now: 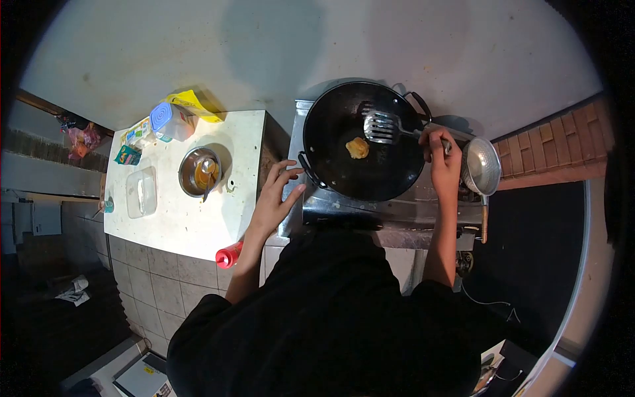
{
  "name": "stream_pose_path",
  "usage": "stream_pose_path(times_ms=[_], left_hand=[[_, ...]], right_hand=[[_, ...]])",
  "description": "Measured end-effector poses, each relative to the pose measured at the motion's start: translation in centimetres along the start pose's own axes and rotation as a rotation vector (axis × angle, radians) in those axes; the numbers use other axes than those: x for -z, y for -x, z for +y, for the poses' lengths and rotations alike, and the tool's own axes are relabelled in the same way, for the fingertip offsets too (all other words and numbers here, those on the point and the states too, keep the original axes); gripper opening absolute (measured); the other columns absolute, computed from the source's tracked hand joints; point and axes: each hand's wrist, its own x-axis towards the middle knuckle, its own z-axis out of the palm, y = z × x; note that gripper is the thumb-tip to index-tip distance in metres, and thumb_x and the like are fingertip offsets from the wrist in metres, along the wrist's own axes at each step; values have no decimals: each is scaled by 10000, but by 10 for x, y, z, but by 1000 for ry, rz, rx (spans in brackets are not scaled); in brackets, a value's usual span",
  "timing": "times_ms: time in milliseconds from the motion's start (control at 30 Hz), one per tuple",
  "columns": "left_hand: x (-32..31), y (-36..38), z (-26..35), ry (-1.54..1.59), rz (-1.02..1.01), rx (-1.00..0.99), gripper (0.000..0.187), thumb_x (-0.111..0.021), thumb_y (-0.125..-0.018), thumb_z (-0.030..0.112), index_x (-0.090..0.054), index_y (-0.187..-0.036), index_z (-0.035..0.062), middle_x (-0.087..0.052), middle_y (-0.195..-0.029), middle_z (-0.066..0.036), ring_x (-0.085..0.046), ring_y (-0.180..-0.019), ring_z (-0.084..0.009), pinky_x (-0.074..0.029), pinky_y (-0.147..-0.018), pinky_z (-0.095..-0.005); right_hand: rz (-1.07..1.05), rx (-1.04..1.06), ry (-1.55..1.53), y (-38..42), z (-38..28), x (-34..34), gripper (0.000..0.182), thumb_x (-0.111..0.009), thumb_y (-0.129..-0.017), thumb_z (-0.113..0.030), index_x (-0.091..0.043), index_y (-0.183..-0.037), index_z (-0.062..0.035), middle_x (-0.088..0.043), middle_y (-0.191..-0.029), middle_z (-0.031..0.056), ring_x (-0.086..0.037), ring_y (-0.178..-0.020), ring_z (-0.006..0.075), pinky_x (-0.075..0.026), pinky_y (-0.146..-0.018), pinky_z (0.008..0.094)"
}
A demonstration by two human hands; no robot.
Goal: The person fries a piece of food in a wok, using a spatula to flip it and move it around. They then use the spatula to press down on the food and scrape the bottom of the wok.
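A black wok (344, 175) sits on the metal stove (297, 139), with a small golden piece of food (357, 148) in it. My right hand (442, 147) is closed round the handle of a slotted metal spatula (381, 127), whose blade is over the wok just above and right of the food. My left hand (281, 192) has its fingers spread beside the wok's left handle (308, 169); it holds nothing, and whether a fingertip touches the handle is hard to tell.
A white table (178, 231) at left bears a steel bowl (192, 159) with yellowish mix and a spoon, a clear tray (141, 192), a blue-lidded container (170, 122) and packets. A red bottle (229, 255) is near its front edge. A metal pan (481, 165) stands right of the wok.
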Motion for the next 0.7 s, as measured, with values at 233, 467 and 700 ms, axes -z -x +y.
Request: stream_pose_path(times_ms=[233,467,700], left_hand=[[-2,0,-2,-14,20,-34,350,-699,-972,190,-644,-1278,30,-536,-1374,-135,-650,-1110,-282,-518,-960,-383],[-1,-3,5,-17,30,-21,346,-694,-974,171,-631,-1279,20,-544,-1361,-136,-649,-1091,-272,-515,-950,-376],[0,-3,2,-31,45,-19,339,-693,-971,157,-628,-1272,15,-555,-1350,-135,-644,-1088,-267,-513,-943,-367]], right_hand=[[175,-80,77,32,-2,-1,243,-537,-1074,-175,-624,-898,-30,-574,-822,-32,-448,-689,36,-358,-603,227],[198,-82,98,40,-2,-3,237,-545,-1069,-170,-631,-904,-23,-586,-822,-18,-473,-699,46,-372,-617,229],[172,-72,200,41,-7,-10,224,-549,-1062,-168,-643,-928,-16,-583,-804,-9,-493,-696,49,-382,-616,233]])
